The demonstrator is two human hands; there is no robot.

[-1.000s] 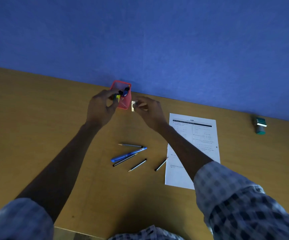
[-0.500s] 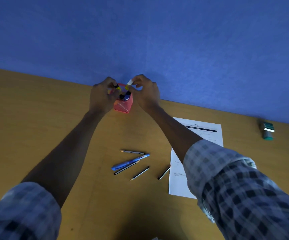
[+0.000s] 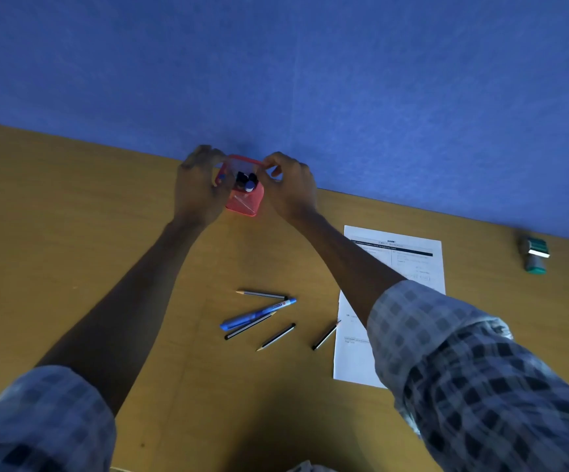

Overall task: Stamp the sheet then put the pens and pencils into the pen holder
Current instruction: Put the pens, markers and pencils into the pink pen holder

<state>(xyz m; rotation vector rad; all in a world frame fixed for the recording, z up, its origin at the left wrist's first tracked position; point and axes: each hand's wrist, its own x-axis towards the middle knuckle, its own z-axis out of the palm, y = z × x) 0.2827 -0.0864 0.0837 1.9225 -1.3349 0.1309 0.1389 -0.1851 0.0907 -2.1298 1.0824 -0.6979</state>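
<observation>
While both hands (image 3: pixel 242 189) grip it, square red mesh pen holder (image 3: pixel 244 202), slim pencils (image 3: pixel 262 294).

The holder (image 3: pixel 242 195) stands at the tabletop's (image 3: pixel 54 233) far edge between both hands. Nearer lie pencils (image 3: pixel 262 295) and a pen (image 3: pixel 257 314); the sheet (image 3: pixel 395 267) lies right, the stamp (image 3: pixel 534 254) farther right.

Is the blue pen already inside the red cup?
No, the blue pen lies on the table among the pencils, apart from the red cup.
</observation>
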